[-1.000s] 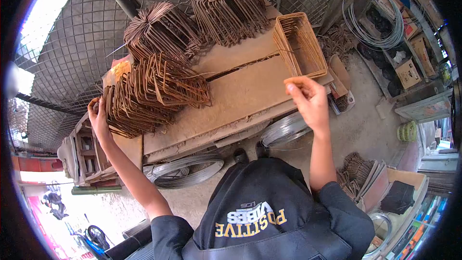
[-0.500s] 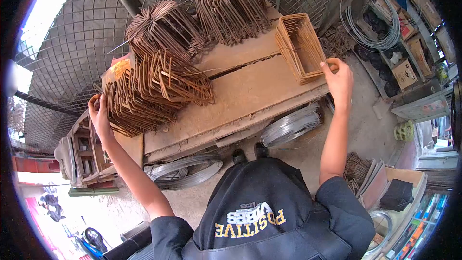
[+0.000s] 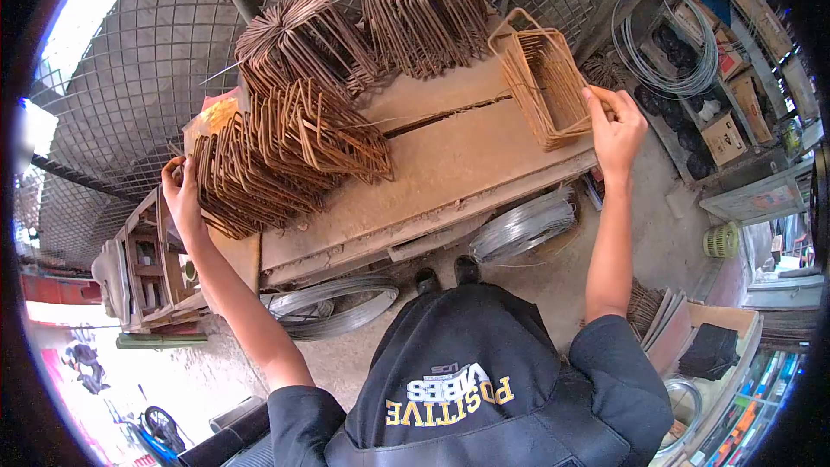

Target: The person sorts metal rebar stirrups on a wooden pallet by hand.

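Bent rectangular rebar stirrups lie overlapped in a leaning rusty row [image 3: 285, 151] on the left of the wooden bench. At the outer left end of this row, my left hand [image 3: 183, 195] has its thumb and fingers curled closed on the edge of a stirrup; the fingertips are partly hard to see. A neat stack of rectangular stirrups [image 3: 540, 86] stands at the bench's right end. My right hand [image 3: 618, 130] pinches the near right side of its top stirrup. The far end of that stirrup juts out beyond the stack, up and to the left.
Two fanned bundles of stirrups, one on the left [image 3: 303, 39] and one on the right [image 3: 424, 4], stand at the back of the bench [image 3: 432, 156] against a wire mesh. Wire coils [image 3: 523, 229] lie beneath the front edge. Shelves with boxes [image 3: 726, 134] are at right.
The top stirrup on the right stack now sticks out at its far end. My right hand has moved slightly up and right. My left hand stays at the row's left end.
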`<action>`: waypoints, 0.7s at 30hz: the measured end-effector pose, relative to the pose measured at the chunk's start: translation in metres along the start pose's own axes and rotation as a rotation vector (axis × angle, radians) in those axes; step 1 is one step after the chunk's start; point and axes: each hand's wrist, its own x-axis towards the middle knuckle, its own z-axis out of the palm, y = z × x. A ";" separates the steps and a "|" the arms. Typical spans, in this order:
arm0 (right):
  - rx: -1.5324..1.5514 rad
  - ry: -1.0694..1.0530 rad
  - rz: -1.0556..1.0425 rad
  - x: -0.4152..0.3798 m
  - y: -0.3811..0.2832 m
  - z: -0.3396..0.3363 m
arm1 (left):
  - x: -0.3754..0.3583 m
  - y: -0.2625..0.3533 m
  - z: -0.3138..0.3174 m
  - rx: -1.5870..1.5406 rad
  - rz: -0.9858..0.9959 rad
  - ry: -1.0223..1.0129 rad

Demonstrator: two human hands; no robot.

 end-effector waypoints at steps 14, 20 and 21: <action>0.125 -0.558 -0.296 0.023 -0.114 0.066 | -0.004 0.005 0.008 -0.016 0.025 0.016; 0.221 -0.641 -0.288 0.032 -0.153 0.105 | -0.003 0.004 0.008 0.004 0.022 0.014; 0.213 -0.646 -0.278 0.032 -0.162 0.110 | -0.004 0.004 0.009 -0.010 0.015 0.018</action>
